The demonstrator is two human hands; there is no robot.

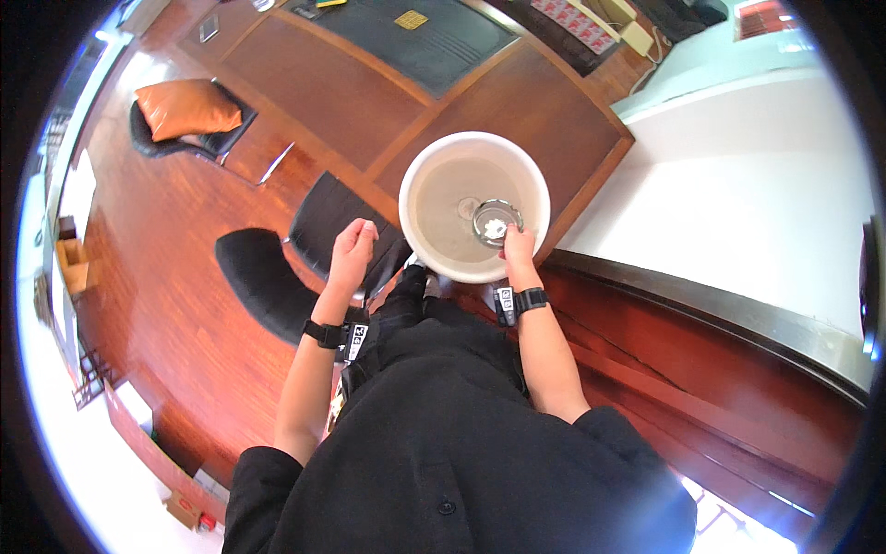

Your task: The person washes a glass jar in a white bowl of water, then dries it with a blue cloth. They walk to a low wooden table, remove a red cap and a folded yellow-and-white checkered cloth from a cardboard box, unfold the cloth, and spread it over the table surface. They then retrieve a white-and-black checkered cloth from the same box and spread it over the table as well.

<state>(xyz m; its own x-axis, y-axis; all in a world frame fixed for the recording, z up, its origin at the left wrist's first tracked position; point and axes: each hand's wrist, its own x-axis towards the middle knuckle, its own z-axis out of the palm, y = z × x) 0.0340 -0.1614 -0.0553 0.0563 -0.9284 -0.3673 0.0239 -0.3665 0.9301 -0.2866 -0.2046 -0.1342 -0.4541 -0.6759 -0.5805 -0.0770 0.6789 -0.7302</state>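
Note:
My right hand (518, 245) grips the rim of a round clear glass dish (497, 223), possibly an ashtray. The dish is over the inside of a white bucket (475, 141) that holds cloudy liquid (450, 187); whether it touches the liquid I cannot tell. A pale round shape (468, 208) shows in the liquid beside the dish. Left of the bucket my left hand (353, 253) hangs in the air with its fingers curled in, and no object shows in it. Each wrist wears a black strap with a small device.
The bucket stands at a brown wooden desk (526, 111) bearing a dark desk mat (415, 45). A black chair (339, 221) is close to my left hand. Farther left, an orange cushion (187, 111) rests on another chair. A white wall (747, 180) rises on the right.

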